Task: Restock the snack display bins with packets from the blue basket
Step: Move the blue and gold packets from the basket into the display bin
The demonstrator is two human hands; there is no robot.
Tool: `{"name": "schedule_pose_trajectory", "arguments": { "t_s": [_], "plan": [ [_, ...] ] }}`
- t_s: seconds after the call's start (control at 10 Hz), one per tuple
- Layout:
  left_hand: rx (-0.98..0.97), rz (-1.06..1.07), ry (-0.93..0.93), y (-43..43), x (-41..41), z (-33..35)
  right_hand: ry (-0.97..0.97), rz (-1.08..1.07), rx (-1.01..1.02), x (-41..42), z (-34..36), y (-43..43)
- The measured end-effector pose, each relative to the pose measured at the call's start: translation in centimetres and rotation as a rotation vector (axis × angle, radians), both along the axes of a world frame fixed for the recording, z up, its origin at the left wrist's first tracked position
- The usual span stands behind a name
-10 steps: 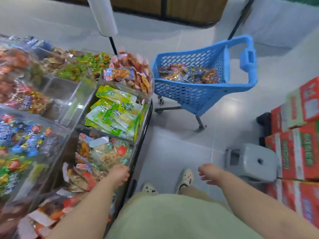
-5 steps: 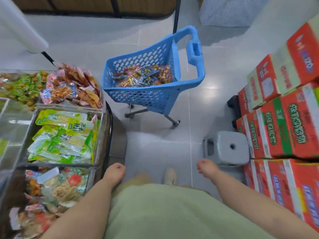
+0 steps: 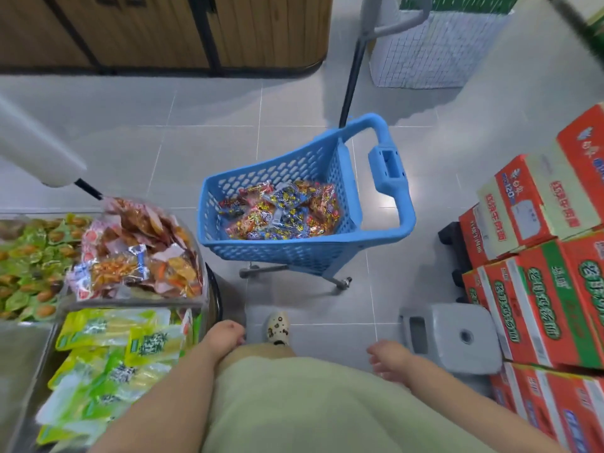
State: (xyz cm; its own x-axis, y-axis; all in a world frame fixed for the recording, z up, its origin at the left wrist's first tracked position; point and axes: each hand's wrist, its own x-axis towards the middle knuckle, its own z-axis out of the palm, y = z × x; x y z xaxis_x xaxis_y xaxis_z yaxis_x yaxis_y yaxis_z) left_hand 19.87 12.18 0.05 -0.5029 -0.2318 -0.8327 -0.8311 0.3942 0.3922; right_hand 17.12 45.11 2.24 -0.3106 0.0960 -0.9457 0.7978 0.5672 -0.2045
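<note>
While you stand on grey floor tiles (image 3: 202,152), one blue basket (image 3: 277,253) sits at twelve o'clock, a heap of packets (image 3: 281,212) inside. Three stocked bins (image 3: 130,304) lie at nine o'clock; one grey stool (image 3: 457,341) and stacked red cartons (image 3: 539,305) at three. Your right hand (image 3: 389,359) hangs loosely curled, empty; your left hand (image 3: 225,336) hides its fingers, so I cannot tell its grip.
</note>
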Motion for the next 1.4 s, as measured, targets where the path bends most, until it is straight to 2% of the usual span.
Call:
{"name": "schedule_pose_trajectory", "arguments": {
  "t_s": [0.1, 0.2, 0.4, 0.5, 0.6, 0.7, 0.8, 0.9, 1.1, 1.3, 1.4],
  "plan": [
    [-0.040, -0.056, 0.016, -3.1, -5.3, 0.9, 0.075, -0.020, 0.000, -5.1, 1.2, -3.9],
    [-0.052, -0.060, 0.025, -5.9, -9.2, 1.3, 0.108, 0.052, 0.000, -9.3, 1.9, -7.3],
    [0.108, 0.155, -0.162, -8.2, -12.7, 2.0, 0.101, 0.165, 0.027, -15.5, 3.1, -11.1],
    [0.147, 0.093, -0.173, -7.3, -15.5, 2.2, 0.150, 0.200, 0.049, -19.2, 2.9, -12.3],
    [0.119, 0.007, -0.114, -6.4, -18.6, 1.5, 0.158, 0.147, 0.029, -22.3, 2.9, -13.7],
    [0.126, 0.098, -0.101, -6.2, -20.7, 1.1, 0.150, 0.391, -0.038, -25.5, 2.6, -14.1],
    [0.098, 0.148, -0.164, -6.4, -22.1, 1.2, 0.123, 0.202, -0.071, -28.6, 2.0, -14.6],
    [0.074, 0.192, -0.203, -6.3, -23.3, 0.5, 0.088, 0.235, -0.105, -30.9, -0.7, -14.4],
    [0.106, 0.335, -0.259, -5.5, -24.4, -1.5, -0.066, -0.197, -0.176, -33.6, -5.1, -15.6],
    [0.111, 0.274, -0.330, -5.9, -25.8, -4.2, -0.114, -0.500, -0.193, -35.2, -9.4, -19.3],
    [0.092, 0.140, -0.342, -6.6, -26.6, -5.1, -0.141, -0.612, -0.185, -35.9, -11.1, -21.3]
  ]
}}
